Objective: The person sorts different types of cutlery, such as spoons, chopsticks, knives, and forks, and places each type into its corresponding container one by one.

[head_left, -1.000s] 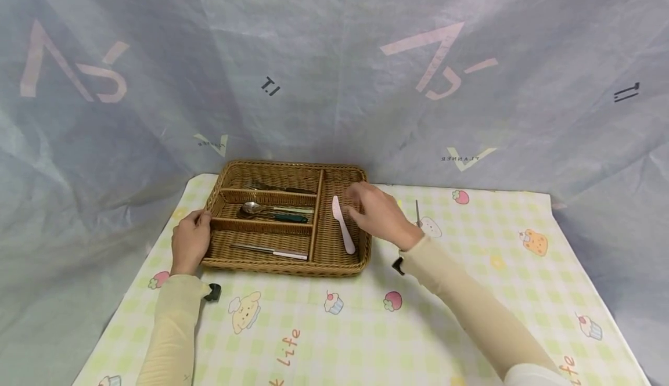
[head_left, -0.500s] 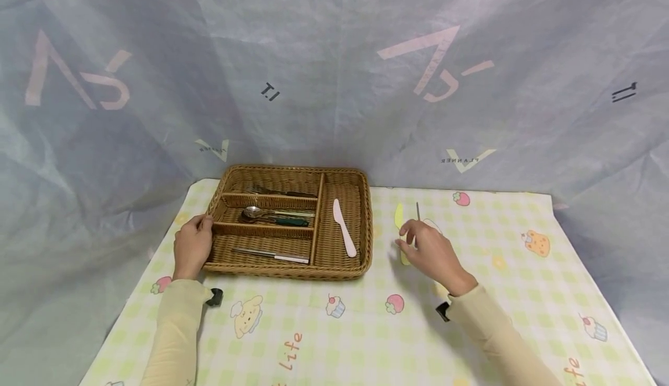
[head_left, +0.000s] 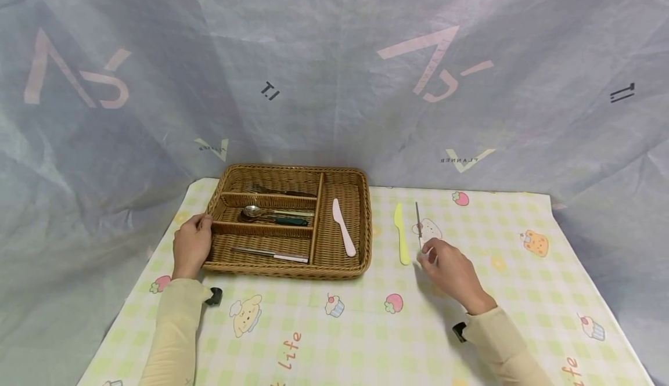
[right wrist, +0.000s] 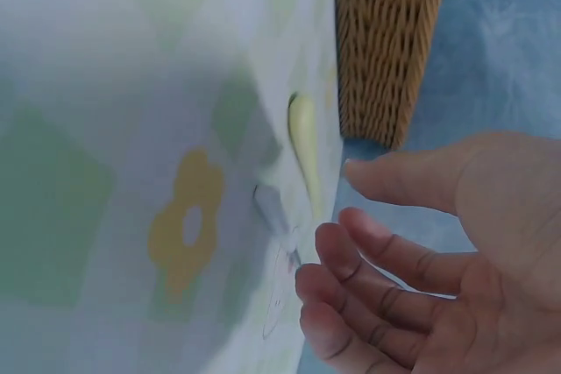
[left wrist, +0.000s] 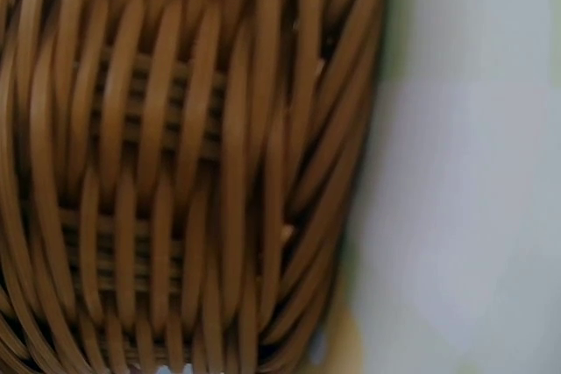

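My left hand (head_left: pixel 191 246) grips the left rim of a brown wicker cutlery basket (head_left: pixel 282 269); the left wrist view shows only its woven side (left wrist: pixel 158 146) close up. My right hand (head_left: pixel 450 270) is over the table, fingers loosely bent and holding nothing, as the right wrist view confirms. Its fingertips are close to the white handle of a slim metal utensil (head_left: pixel 418 220), which resembles chopsticks. Just left of that lies a yellow knife (head_left: pixel 402 235). A pale pink knife (head_left: pixel 342 227) rests in the basket's right compartment.
Other basket compartments hold a fork (head_left: pixel 279 191), spoons (head_left: pixel 252 210) and a white-handled metal utensil (head_left: pixel 272 254). A green checked cloth (head_left: pixel 366 339) with printed figures covers the table. Grey fabric (head_left: pixel 334 84) hangs behind it.
My right hand has moved from above the basket's right compartment, past the yellow knife, to the white-handled utensil on the right. The left hand stays on the basket rim.
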Demonstrator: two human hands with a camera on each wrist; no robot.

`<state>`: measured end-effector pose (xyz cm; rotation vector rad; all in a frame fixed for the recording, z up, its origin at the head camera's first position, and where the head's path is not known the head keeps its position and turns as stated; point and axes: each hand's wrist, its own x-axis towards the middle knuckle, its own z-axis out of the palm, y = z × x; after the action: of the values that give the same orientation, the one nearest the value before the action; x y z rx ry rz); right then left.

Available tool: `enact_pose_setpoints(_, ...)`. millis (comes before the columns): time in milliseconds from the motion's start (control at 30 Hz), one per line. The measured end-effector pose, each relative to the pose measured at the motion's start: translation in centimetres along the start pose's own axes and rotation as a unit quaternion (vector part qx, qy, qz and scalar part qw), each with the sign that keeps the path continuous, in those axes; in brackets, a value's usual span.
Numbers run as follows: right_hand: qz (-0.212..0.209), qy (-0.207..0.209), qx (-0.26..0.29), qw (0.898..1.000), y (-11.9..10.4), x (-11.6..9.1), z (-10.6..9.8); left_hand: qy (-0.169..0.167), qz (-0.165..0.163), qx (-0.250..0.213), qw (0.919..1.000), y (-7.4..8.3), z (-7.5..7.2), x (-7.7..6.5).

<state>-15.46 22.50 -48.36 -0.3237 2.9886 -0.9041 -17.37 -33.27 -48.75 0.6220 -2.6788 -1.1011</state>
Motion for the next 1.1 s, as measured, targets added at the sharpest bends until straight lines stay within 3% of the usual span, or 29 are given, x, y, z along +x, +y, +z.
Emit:
enact_pose_setpoints(233,0.003,0.006,-0.013,1.000,1.0,1.2,-0.4,0.000,-0.002,0.000,1.0000,0.0,0.0,0.0)
enact_pose_setpoints(633,-0.001,-0.005,-0.022,1.000,0.9,3.9,-0.8,-0.003,-0.003,0.004,1.0000,-0.2,0.2,0.0)
enact_pose_setpoints(933,0.030,-0.057,-0.017,0.998,1.1,4.1,0.2,0.006,0.000,0.008,0.9999,-0.1,0.2,0.1)
enact_pose_setpoints(1100,0.039,-0.065,-0.009,0.997,1.4,3.9,0.4,0.009,0.001,0.008,0.9999,-0.1,0.2,0.0)
